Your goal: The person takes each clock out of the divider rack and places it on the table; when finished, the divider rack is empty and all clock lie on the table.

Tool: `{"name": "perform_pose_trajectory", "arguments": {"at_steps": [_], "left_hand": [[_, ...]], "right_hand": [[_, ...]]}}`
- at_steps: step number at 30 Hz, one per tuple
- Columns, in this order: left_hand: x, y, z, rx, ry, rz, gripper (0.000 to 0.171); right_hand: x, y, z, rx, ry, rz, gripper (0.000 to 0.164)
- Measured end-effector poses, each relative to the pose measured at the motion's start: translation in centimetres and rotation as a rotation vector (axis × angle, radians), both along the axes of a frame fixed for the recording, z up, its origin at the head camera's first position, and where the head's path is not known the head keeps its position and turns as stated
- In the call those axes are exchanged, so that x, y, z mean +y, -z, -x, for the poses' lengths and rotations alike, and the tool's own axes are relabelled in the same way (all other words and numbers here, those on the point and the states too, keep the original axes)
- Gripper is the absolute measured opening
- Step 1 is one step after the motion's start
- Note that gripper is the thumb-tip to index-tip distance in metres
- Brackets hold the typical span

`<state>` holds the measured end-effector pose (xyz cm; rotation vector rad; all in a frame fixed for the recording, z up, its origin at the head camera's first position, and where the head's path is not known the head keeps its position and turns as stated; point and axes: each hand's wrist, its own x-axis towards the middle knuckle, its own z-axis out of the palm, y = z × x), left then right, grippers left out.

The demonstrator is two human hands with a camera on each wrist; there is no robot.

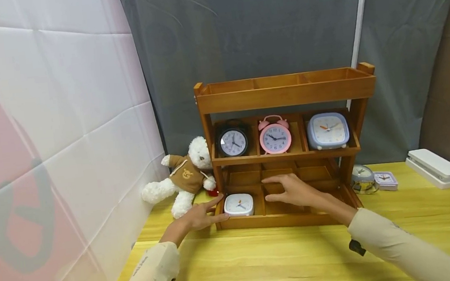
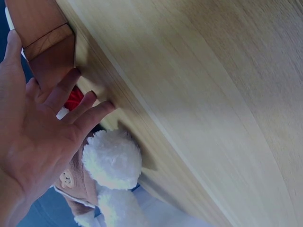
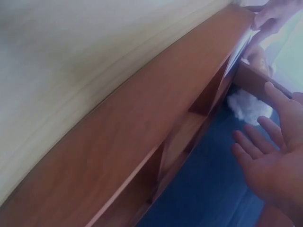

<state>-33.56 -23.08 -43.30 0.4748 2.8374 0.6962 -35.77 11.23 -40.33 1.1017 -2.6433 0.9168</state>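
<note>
A white alarm clock (image 1: 238,204) sits in the left compartment of the bottom tier of a brown wooden shelf (image 1: 287,219). At that tier's left corner is my left hand (image 1: 200,215), fingers extended, with the thumb at the front board beside the clock. The left wrist view shows those fingers (image 2: 92,116) spread near the shelf's end. My right hand (image 1: 292,190) hovers before the middle compartment, thumb and fingers apart and nothing between them. On the middle tier stand a black clock (image 1: 233,142), a pink twin-bell clock (image 1: 275,138) and a blue clock (image 1: 328,130).
Left of the shelf leans a white teddy bear (image 1: 187,174) in a brown hoodie, against the white wall (image 1: 101,103). Right of the shelf are a grey round clock (image 1: 362,176), a small lilac clock (image 1: 385,179) and a white flat device (image 1: 435,167) on the wooden table (image 1: 287,262).
</note>
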Motion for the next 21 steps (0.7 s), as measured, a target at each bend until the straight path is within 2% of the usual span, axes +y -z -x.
{"name": "perform_pose_trajectory", "arguments": {"at_steps": [10, 21], "left_hand": [[0.0, 0.1, 0.0, -0.03, -0.017, -0.007, 0.084], [0.0, 0.0, 0.0, -0.006, -0.001, 0.028, 0.085]], "right_hand": [[-4.3, 1.6, 1.1, -0.052, -0.013, -0.015, 0.052], [-7.2, 2.8, 1.6, -0.109, -0.064, -0.061, 0.063]]}}
